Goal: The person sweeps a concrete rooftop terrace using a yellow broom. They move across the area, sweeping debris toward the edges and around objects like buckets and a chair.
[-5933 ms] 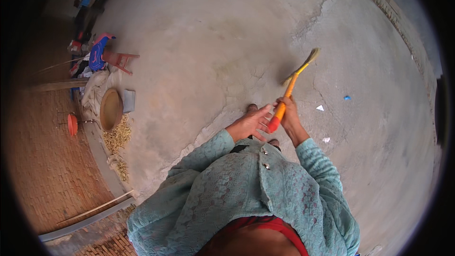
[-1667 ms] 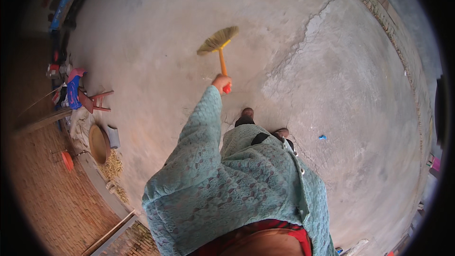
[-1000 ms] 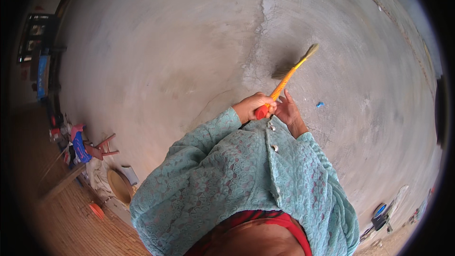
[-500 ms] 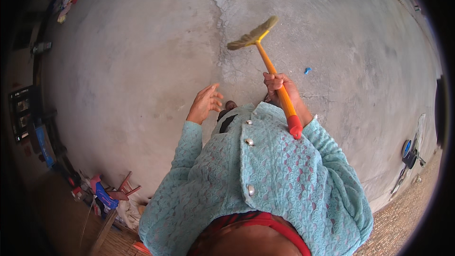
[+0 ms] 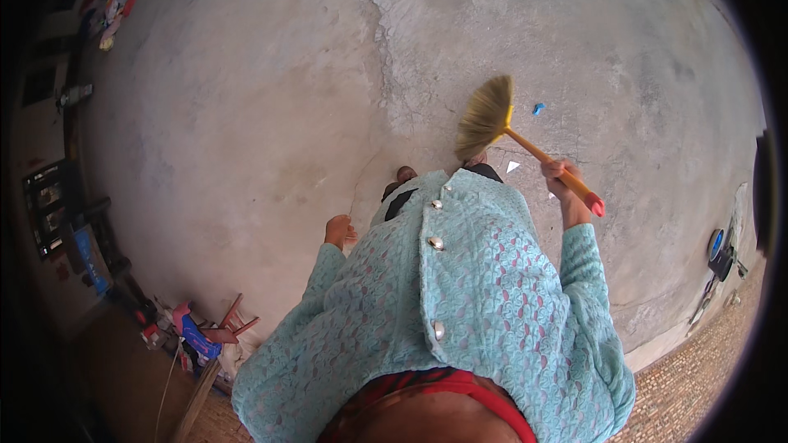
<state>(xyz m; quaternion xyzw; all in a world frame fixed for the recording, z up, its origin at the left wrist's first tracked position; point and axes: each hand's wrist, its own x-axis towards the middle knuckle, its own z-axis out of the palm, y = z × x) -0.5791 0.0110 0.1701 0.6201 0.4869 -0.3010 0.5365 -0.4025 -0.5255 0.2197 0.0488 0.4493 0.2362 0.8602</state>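
Observation:
My right hand [image 5: 561,178] is closed around the orange handle of a short broom [image 5: 486,117]. The red end of the handle points toward the lower right, past my wrist. Its yellowish bristles fan out near my right foot; whether they touch the floor I cannot tell. A small blue scrap [image 5: 538,108] lies just right of the bristles. Between the broom head and my right hand sits a white triangular scrap [image 5: 513,166]. My left hand [image 5: 338,230] hangs beside my jacket, its fingers loosely bent and partly hidden, with nothing seen in it.
Grey concrete floor [image 5: 246,115] spreads around me, with a rough crack [image 5: 376,0] running away ahead. Clutter with a blue bag [image 5: 199,338] and a wooden stool [image 5: 232,324] stands at lower left. A blue-and-black object [image 5: 719,253] lies at far right.
The broom has swung down from ahead of me, its head now nearer my right foot and its handle slanting right. My right hand moved right and back. My left hand dropped toward my side.

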